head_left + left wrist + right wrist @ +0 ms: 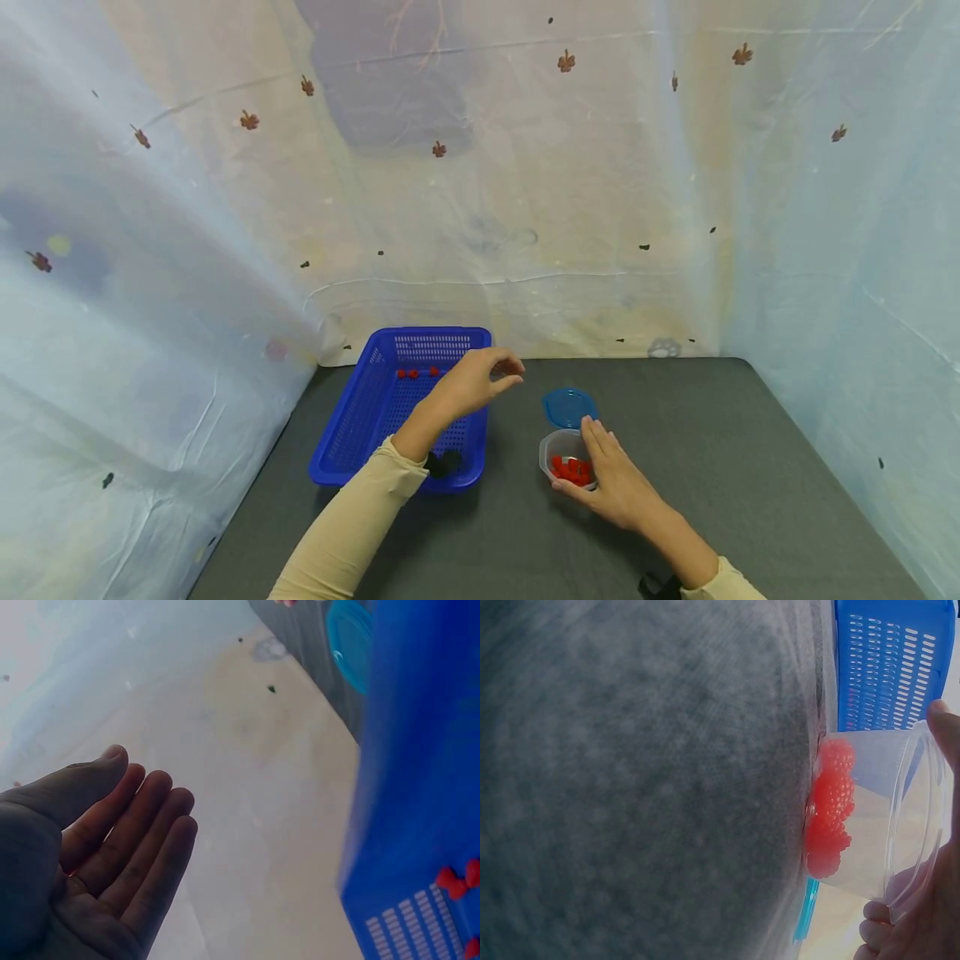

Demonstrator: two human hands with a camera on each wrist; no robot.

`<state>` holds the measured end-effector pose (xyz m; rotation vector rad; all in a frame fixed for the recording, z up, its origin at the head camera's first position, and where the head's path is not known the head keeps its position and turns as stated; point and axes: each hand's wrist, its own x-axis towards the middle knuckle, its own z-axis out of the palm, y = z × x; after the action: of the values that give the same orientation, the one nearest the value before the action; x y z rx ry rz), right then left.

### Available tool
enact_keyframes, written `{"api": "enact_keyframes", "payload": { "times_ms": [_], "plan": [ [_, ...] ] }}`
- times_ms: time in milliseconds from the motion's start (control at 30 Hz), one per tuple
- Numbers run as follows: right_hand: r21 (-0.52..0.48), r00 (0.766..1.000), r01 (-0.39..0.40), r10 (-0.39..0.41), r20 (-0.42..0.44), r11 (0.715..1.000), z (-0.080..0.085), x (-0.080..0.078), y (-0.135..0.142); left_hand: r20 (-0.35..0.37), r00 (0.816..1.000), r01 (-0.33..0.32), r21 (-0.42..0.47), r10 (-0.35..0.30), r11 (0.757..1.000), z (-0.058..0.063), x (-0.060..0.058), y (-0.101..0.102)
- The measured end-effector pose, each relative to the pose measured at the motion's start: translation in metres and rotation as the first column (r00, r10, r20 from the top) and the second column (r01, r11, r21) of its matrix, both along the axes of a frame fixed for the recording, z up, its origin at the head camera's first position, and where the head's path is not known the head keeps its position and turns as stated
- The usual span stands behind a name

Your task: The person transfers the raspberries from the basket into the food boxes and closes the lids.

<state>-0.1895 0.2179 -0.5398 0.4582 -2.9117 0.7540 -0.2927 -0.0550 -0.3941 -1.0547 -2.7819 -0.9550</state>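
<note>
A clear plastic container (550, 457) stands on the grey table, with several red raspberries (829, 814) at its bottom. My right hand (618, 483) grips it by the rim, thumb on one side and fingers on the other. The left hand (476, 379) is held above the right edge of the blue basket (333, 442). Its fingers are loosely bent with nothing in them, and the palm shows bare in the left wrist view. Inside the basket, toward its far end, lie a few red raspberries (413, 374).
Just behind the container, a blue lid (567, 407) lies on the table (697, 442). A pale patterned sheet (525, 208) hangs behind the table and along both sides. A dark object (444, 463) shows below the left wrist, overlapping the basket's near end.
</note>
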Motion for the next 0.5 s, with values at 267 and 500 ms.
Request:
{"api": "enact_keyframes", "payload": {
  "times_ms": [267,500],
  "plan": [
    [-0.007,1.0,-0.005,0.005,0.002,1.0,0.0,0.001,0.0,0.001,0.999,-0.054,0.044,0.054,0.998,-0.01,-0.022,-0.02],
    [-0.002,1.0,-0.008,0.008,-0.014,1.0,0.003,0.002,0.001,0.0,0.991,-0.131,0.005,0.131,0.991,-0.02,-0.04,-0.037]
  ]
}}
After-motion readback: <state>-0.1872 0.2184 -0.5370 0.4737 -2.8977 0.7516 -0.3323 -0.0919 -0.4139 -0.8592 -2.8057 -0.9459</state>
